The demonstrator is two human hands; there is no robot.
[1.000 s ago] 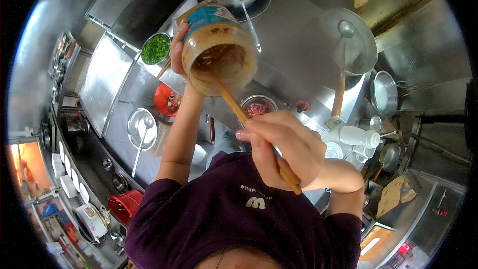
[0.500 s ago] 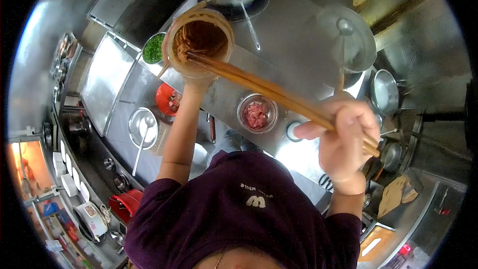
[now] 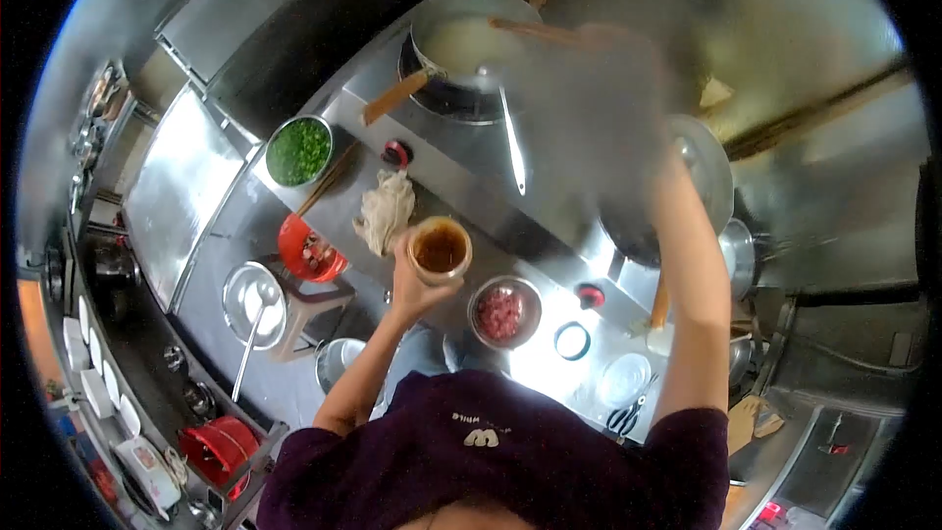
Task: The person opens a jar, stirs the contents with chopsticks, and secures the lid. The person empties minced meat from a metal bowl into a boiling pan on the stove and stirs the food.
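Observation:
My left hand [image 3: 424, 280] is wrapped round a jar [image 3: 441, 247] holding dark brown paste, above the counter's near edge. My right hand [image 3: 620, 74] reaches far forward, veiled by a grey haze that hides its fingers. Out of that haze come chopsticks [image 3: 535, 31], their tips over a pan [image 3: 428, 51] of pale liquid on the stove. In this pan rests a ladle [image 3: 512, 142], its handle sticking out towards me. A crumpled cloth [image 3: 385, 211] lies beside the jar. To the jar's right stands a bowl of raw minced meat [image 3: 501, 314].
A bowl of chopped greens [image 3: 299, 151] sits at the left, near a red bowl [image 3: 310, 250]. A metal basin [image 3: 253, 304] with a ladle stands further left on a stool. At right are a large wok [image 3: 711, 172], a round lid [image 3: 624, 380] and scissors [image 3: 624, 419].
The jar in my left hand has come down and closer to my body. My right hand has swung up and forward, carrying the chopsticks out of the jar to the pan.

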